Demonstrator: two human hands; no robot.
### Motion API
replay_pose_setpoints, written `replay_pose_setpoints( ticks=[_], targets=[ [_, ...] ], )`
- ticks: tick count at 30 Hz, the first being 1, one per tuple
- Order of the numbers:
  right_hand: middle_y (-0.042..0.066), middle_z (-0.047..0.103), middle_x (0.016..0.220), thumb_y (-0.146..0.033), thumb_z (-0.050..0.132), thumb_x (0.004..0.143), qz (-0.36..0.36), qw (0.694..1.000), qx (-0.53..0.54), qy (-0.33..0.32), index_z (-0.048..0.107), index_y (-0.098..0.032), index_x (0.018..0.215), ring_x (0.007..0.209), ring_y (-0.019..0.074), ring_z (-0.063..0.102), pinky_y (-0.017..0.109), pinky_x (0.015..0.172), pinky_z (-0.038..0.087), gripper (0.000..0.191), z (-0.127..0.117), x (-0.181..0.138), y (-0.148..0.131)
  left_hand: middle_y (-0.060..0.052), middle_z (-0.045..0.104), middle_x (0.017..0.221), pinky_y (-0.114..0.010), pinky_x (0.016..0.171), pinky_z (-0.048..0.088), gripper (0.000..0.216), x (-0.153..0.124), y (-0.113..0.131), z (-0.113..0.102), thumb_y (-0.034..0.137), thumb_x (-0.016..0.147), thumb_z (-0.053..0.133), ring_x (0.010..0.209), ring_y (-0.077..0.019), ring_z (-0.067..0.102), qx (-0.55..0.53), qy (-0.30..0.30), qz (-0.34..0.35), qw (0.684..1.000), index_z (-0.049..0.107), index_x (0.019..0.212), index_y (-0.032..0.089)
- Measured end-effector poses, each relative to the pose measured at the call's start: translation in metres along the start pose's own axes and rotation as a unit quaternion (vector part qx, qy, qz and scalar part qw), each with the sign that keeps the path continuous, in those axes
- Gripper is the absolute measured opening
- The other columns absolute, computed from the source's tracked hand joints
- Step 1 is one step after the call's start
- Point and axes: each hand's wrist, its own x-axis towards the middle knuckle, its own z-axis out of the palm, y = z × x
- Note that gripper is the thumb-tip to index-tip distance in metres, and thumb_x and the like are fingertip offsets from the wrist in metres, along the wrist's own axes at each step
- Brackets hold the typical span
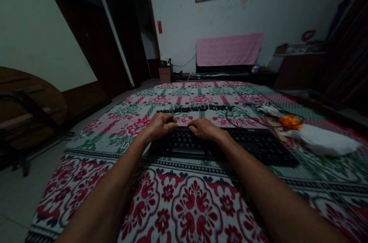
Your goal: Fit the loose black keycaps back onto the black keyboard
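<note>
A black computer keyboard [253, 144] lies on the patterned bedspread, its cable running off from the back edge. Over its left part, at the rear rows, is my left hand [161, 125], with thumb and fingers drawn together. Whatever is between those fingertips is too dark to make out. My right hand [204, 128] rests at the keyboard's back edge, fingers curled and closed, their tips partly hidden. Behind both hands a line of small black keycaps [195, 108] stretches across the cloth. Part of the keyboard is covered by my right forearm.
To the right lie a white plastic bag [327, 140], an orange bundle [291, 121] and a looping black cable [237, 125]. The floral bedspread [195, 204] spreads under everything. Beyond it stands a low cabinet with a pink cloth [230, 50]. A folded round table [31, 109] leans at left.
</note>
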Motion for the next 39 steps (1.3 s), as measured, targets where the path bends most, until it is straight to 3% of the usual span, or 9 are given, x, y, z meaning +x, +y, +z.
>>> replay_pose_setpoints(
  ticks=[3, 8, 11, 14, 20, 26, 35, 39],
  targets=[
    [0.007, 0.068, 0.100, -0.028, 0.035, 0.086, -0.005, 1.000, 0.009, 0.002, 0.066, -0.020, 0.102, 0.093, 0.0199, 0.060, 0.024, 0.075, 0.040, 0.035, 0.002, 0.001, 0.002, 0.002, 0.056, 0.055, -0.020, 0.048, 0.033, 0.021, 0.006, -0.010, -0.002, 0.034, 0.069, 0.057, 0.050, -0.0104, 0.049, -0.117, -0.031, -0.050, 0.991, 0.059, 0.077, 0.015],
    [0.008, 0.067, 0.103, -0.028, 0.035, 0.085, -0.005, 1.000, 0.010, 0.008, 0.065, -0.020, 0.104, 0.094, 0.0204, 0.060, 0.025, 0.077, 0.040, 0.036, 0.004, 0.002, 0.004, 0.003, 0.058, 0.061, -0.019, 0.048, 0.036, 0.022, 0.008, -0.009, -0.011, 0.030, 0.062, 0.064, 0.051, -0.0087, 0.051, -0.196, -0.127, -0.076, 0.969, 0.058, 0.077, 0.015],
    [0.007, 0.067, 0.101, -0.029, 0.036, 0.085, -0.006, 1.000, 0.014, 0.006, 0.065, -0.020, 0.103, 0.092, 0.0201, 0.060, 0.025, 0.075, 0.040, 0.036, 0.004, 0.002, 0.004, 0.001, 0.062, 0.070, -0.019, 0.051, 0.038, 0.024, 0.003, -0.009, -0.020, 0.027, 0.063, 0.065, 0.056, -0.0089, 0.054, -0.223, -0.154, -0.087, 0.959, 0.059, 0.083, 0.016],
    [0.008, 0.067, 0.101, -0.029, 0.036, 0.085, -0.005, 1.000, 0.012, 0.004, 0.065, -0.020, 0.102, 0.093, 0.0204, 0.060, 0.025, 0.074, 0.040, 0.035, 0.004, 0.002, 0.003, -0.001, 0.065, 0.076, -0.019, 0.051, 0.040, 0.025, -0.001, -0.009, -0.025, 0.026, 0.064, 0.064, 0.059, -0.0095, 0.056, -0.235, -0.148, -0.104, 0.955, 0.059, 0.086, 0.016],
    [0.007, 0.068, 0.099, -0.030, 0.038, 0.084, 0.004, 1.000, 0.020, -0.002, 0.066, -0.020, 0.099, 0.091, 0.0201, 0.060, 0.025, 0.073, 0.040, 0.033, 0.001, 0.001, 0.001, -0.003, 0.066, 0.070, -0.022, 0.056, 0.042, 0.027, -0.003, -0.009, -0.032, 0.026, 0.065, 0.064, 0.060, -0.0119, 0.058, -0.242, -0.112, -0.119, 0.956, 0.062, 0.088, 0.012],
    [0.007, 0.067, 0.101, -0.030, 0.041, 0.083, 0.004, 1.000, 0.025, -0.002, 0.065, -0.021, 0.103, 0.094, 0.0209, 0.060, 0.026, 0.077, 0.040, 0.033, 0.002, 0.002, 0.002, -0.004, 0.067, 0.070, -0.023, 0.059, 0.043, 0.028, -0.006, -0.011, -0.038, 0.030, 0.068, 0.062, 0.062, -0.0123, 0.059, -0.226, -0.139, -0.108, 0.958, 0.063, 0.089, 0.012],
    [0.007, 0.068, 0.100, -0.031, 0.042, 0.082, 0.001, 1.000, 0.014, 0.000, 0.065, -0.021, 0.102, 0.092, 0.0209, 0.060, 0.025, 0.074, 0.040, 0.032, 0.003, 0.002, 0.002, -0.002, 0.064, 0.063, -0.018, 0.052, 0.038, 0.023, -0.001, -0.006, -0.023, 0.031, 0.069, 0.060, 0.054, -0.0090, 0.054, -0.197, -0.167, -0.084, 0.963, 0.063, 0.083, 0.013],
    [0.006, 0.068, 0.098, -0.030, 0.043, 0.081, 0.004, 1.000, 0.012, 0.001, 0.066, -0.021, 0.101, 0.088, 0.0193, 0.061, 0.024, 0.070, 0.040, 0.032, 0.002, 0.001, 0.002, 0.001, 0.060, 0.058, -0.017, 0.049, 0.037, 0.022, 0.004, -0.006, -0.012, 0.033, 0.068, 0.061, 0.051, -0.0082, 0.052, -0.190, -0.134, -0.087, 0.969, 0.061, 0.077, 0.013]
  ],
)
